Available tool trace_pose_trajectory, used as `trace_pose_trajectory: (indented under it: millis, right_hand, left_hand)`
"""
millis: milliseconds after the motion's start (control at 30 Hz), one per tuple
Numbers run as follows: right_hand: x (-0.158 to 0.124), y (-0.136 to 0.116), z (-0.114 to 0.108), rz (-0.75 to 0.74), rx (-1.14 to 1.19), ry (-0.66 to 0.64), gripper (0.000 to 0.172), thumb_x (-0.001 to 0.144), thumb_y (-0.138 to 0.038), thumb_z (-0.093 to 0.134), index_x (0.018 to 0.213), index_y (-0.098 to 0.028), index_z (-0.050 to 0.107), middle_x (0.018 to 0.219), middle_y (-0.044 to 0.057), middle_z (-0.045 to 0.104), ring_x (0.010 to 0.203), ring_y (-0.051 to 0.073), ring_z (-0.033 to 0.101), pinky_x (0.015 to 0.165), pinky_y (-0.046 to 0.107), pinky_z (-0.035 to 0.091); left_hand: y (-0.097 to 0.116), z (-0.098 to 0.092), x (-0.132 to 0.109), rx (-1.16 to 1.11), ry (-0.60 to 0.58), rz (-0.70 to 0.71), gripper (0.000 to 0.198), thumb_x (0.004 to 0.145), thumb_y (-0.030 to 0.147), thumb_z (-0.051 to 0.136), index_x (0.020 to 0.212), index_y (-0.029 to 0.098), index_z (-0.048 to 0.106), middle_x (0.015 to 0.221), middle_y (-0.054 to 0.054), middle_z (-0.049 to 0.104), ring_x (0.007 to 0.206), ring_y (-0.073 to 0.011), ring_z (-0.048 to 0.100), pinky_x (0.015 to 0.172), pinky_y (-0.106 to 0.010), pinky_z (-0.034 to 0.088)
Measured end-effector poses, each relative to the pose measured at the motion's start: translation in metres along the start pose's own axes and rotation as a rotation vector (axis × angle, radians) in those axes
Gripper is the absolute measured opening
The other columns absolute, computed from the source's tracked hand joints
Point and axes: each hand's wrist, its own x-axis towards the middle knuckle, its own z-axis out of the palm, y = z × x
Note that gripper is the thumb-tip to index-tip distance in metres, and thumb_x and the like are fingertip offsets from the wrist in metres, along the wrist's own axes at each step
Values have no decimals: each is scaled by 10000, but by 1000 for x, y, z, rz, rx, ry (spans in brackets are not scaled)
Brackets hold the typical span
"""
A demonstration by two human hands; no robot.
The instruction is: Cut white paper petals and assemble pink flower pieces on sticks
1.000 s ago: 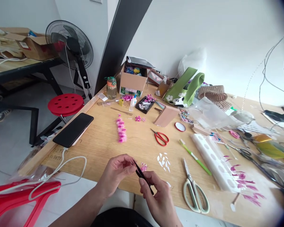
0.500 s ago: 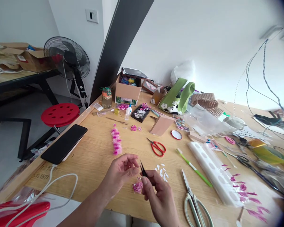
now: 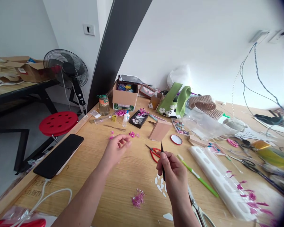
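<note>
My left hand (image 3: 115,148) reaches over the left middle of the wooden table, fingers loosely bent and apart. It covers most of the fluffy pink strip, and only small pink bits (image 3: 111,135) show past it. My right hand (image 3: 172,167) grips black tweezers (image 3: 162,151), their tips pointing up and away from me. Red-handled scissors (image 3: 153,154) lie partly behind that hand. Beside its wrist are several white petal-shaped pieces (image 3: 159,187). A heap of pink shreds (image 3: 137,199) lies on the table between my forearms.
Large scissors (image 3: 198,209) lie partly under my right forearm. Nearby are a green-handled brush (image 3: 198,176) and a long white holder (image 3: 222,183) beside pink petals. A phone (image 3: 59,155) lies left. Farther back stand a glue bottle (image 3: 125,119), a cardboard box (image 3: 125,97) and a green bag (image 3: 171,105).
My hands have moved apart: the left forward and leftward over the pink strip, the right to the right and forward with the tweezers. The pink heap is now uncovered.
</note>
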Motion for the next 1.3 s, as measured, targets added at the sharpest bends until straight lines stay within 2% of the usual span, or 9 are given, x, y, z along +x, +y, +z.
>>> trace_pose_trajectory:
  millis: [133, 267, 367, 467, 700, 833, 1133, 1300]
  right_hand:
    - [9, 2, 0, -53, 29, 94, 348, 868, -499, 584, 819, -156, 606, 541, -34, 530, 469, 93, 439, 477, 219, 371]
    - [12, 6, 0, -70, 41, 114, 343, 879, -493, 576, 797, -161, 607, 513, -47, 519, 456, 83, 426, 522, 227, 385]
    - [13, 10, -1, -66, 54, 125, 336, 879, -489, 580, 817, -161, 616, 512, -51, 517, 451, 80, 428, 498, 215, 364]
    - [14, 14, -4, -50, 70, 140, 336, 875, -494, 585, 851, -162, 622, 510, -51, 516, 452, 84, 444, 485, 211, 363]
    - [14, 21, -5, -16, 77, 184, 345, 865, -499, 599, 864, -155, 624, 521, -43, 532, 458, 85, 465, 469, 207, 357]
    - [12, 23, -3, -37, 102, 231, 315, 867, -476, 608, 832, -162, 604, 520, -48, 527, 474, 83, 457, 476, 203, 356]
    - [8, 20, 0, -130, 254, 392, 241, 904, -405, 583, 889, -165, 600, 519, -70, 498, 476, 69, 406, 478, 205, 305]
    - [3, 13, 0, -218, 291, 431, 204, 925, -372, 558, 878, -176, 589, 530, -67, 502, 489, 76, 422, 489, 209, 320]
  left_hand:
    - [0, 5, 46, 156, 59, 95, 208, 721, 302, 690, 877, 169, 726, 760, -47, 664, 663, -169, 556, 610, -272, 428]
    - [-6, 8, 89, 168, 47, 117, 163, 699, 251, 689, 827, 156, 721, 790, -64, 702, 711, -185, 600, 669, -290, 454]
    - [-10, 5, 111, 159, 72, 131, 183, 706, 281, 683, 830, 150, 716, 820, -67, 717, 741, -188, 618, 706, -297, 465]
    - [-13, -3, 122, 146, 104, 135, 230, 719, 327, 669, 846, 139, 712, 836, -76, 727, 767, -192, 636, 742, -308, 478]
    - [-23, -27, 130, 185, 167, 112, 248, 720, 331, 655, 862, 133, 702, 849, -89, 728, 779, -195, 649, 765, -323, 486]
    - [-29, -32, 131, 264, 185, 100, 216, 711, 314, 660, 832, 140, 700, 821, -80, 724, 757, -201, 640, 735, -323, 484]
    - [-27, -20, 118, 435, 112, 121, 160, 720, 295, 663, 805, 169, 713, 684, -40, 692, 679, -206, 622, 661, -310, 477]
    - [-20, -15, 108, 467, 84, 142, 188, 749, 307, 647, 848, 161, 709, 711, -49, 698, 693, -204, 631, 641, -299, 482]
